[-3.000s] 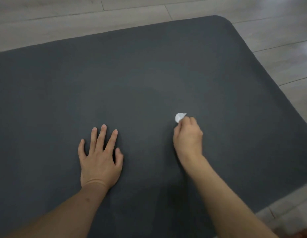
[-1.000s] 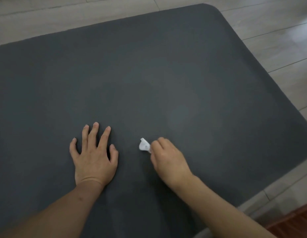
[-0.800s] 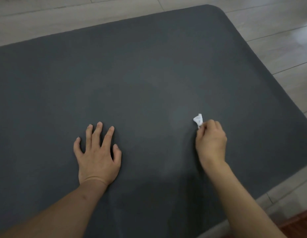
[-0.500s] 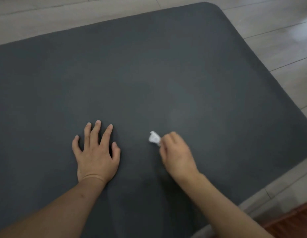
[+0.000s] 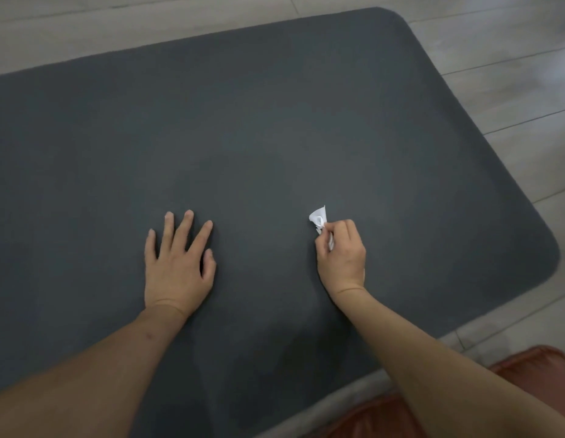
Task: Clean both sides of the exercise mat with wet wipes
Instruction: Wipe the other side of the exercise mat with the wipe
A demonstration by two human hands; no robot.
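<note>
Across most of the frame, from the left edge to the right: one mat, two hands, one wipe.

Mat: dark grey exercise mat (image 5: 274, 128), lying flat on the floor; two rounded corners in view, one at the upper right, one at the right edge below the middle; the left part runs out of the frame.

Wipe: small white crumpled wet wipe (image 5: 318, 218), right of centre, resting against the mat surface; its free end sticks up and to the upper left beyond the fingers.

Right hand: right hand (image 5: 341, 254), right of centre on the mat; fingers curled, grasping the wipe at its upper left tip between thumb and fingers; a strip of white also shows inside the curl of the hand; bare forearm runs to the lower right corner.

Left hand: left hand (image 5: 176, 263), left of centre, released and flat on the mat, palm down, fingers straight and slightly spread, pointing to the top of the frame; holds nothing; bare forearm runs to the lower left corner; well apart from the right hand.

Floor: pale wood-look floor (image 5: 512, 74), seen along the top and down the right side.

Cushion: reddish-brown padded cushion (image 5: 534, 361), lower right corner, partly behind the right forearm; kind unclear.
</note>
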